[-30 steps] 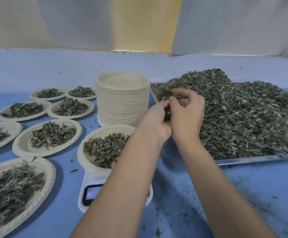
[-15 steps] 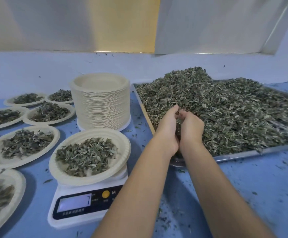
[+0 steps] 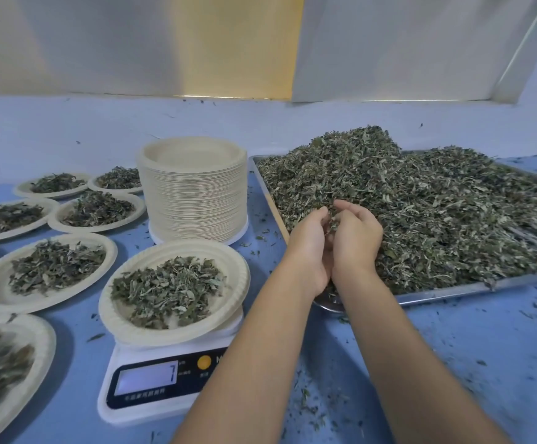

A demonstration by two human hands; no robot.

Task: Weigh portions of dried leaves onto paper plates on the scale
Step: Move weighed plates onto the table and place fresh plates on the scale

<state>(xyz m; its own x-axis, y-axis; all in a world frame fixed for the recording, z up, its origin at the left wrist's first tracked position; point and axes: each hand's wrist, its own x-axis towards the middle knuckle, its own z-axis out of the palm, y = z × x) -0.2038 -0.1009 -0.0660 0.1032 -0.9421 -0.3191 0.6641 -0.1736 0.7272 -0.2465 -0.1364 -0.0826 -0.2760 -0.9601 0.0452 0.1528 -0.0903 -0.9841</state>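
Observation:
A paper plate (image 3: 240, 277) with a portion of dried leaves (image 3: 167, 288) sits on the white digital scale (image 3: 151, 384), whose display reads 7. To the right, a metal tray (image 3: 453, 289) holds a big heap of dried leaves (image 3: 437, 213). My left hand (image 3: 307, 251) and my right hand (image 3: 358, 240) are cupped side by side at the heap's near-left corner. Their fingers curl around a small bunch of leaves (image 3: 331, 221) between them. The palms are hidden from me.
A tall stack of empty paper plates (image 3: 196, 200) stands behind the scale. Several filled plates (image 3: 52, 270) cover the blue table at the left. Leaf crumbs (image 3: 312, 402) lie scattered on the table near the tray and in front of it.
My hands came down from above the heap to its near-left corner and stay together there. The scale and its plate have not moved.

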